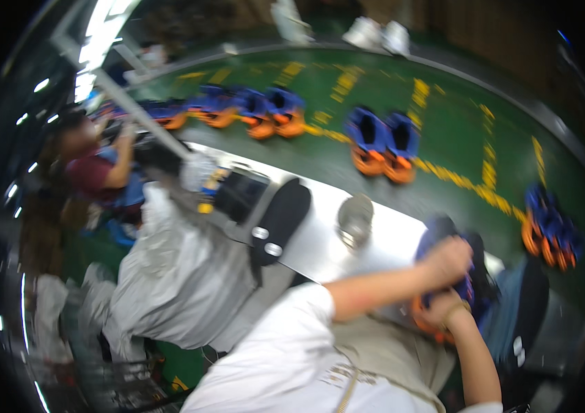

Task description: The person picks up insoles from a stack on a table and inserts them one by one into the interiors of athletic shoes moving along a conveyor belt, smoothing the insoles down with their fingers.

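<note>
A blue and orange shoe (431, 237) is at the right end of the metal table, in front of my body. My right hand (446, 308) wraps round its lower, orange part. My left hand (449, 263) is closed in a fist over the top of the shoe; what its fingers grip is hidden and blurred. Just beyond my hands, a dark shape lies against the shoe, too smeared to name. A grey-green shoe-shaped block (355, 220) lies on the table to the left of my hands.
Black insoles (285, 210) lie at the table's left, beside a dark flat tray (239, 196). Another black insole (532, 296) is at the right. Blue and orange shoes (382, 141) line the green conveyor (457, 151) beyond the table (320, 244). A co-worker (96, 165) is at far left.
</note>
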### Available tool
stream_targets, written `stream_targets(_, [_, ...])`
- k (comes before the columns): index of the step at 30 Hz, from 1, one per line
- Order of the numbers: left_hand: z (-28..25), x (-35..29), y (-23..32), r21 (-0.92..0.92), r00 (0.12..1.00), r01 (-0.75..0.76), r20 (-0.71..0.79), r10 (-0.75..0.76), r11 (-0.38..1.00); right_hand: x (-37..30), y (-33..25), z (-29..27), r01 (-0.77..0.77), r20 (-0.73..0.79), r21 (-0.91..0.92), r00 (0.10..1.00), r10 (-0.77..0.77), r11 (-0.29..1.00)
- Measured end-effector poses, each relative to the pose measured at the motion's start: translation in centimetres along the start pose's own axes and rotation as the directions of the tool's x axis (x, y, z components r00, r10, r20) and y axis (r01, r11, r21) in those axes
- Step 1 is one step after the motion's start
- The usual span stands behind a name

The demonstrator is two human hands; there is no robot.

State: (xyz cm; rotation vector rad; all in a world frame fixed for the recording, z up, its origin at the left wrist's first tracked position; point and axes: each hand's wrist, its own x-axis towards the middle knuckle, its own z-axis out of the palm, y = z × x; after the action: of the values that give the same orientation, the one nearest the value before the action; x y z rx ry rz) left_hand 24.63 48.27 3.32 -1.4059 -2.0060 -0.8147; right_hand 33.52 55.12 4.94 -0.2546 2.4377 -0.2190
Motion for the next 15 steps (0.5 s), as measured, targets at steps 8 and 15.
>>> stream_targets(8, [-3.6, 0.2, -1.8, -0.614, 0.868, 0.487, 0.420, -0.265, 0.621, -8.2, -2.1, 5.2, -0.002, -0.836, 0.322, 0.468, 0.285, 0.947])
stream_targets(15, [-5.9, 0.5, 2.6, -0.512, 0.920, 0.225, 0.391, -0.009, 0.829, -9.1, -2.4, 11.6, 0.260, -0.867, 0.415, 0.403, 0.293, 0.872])
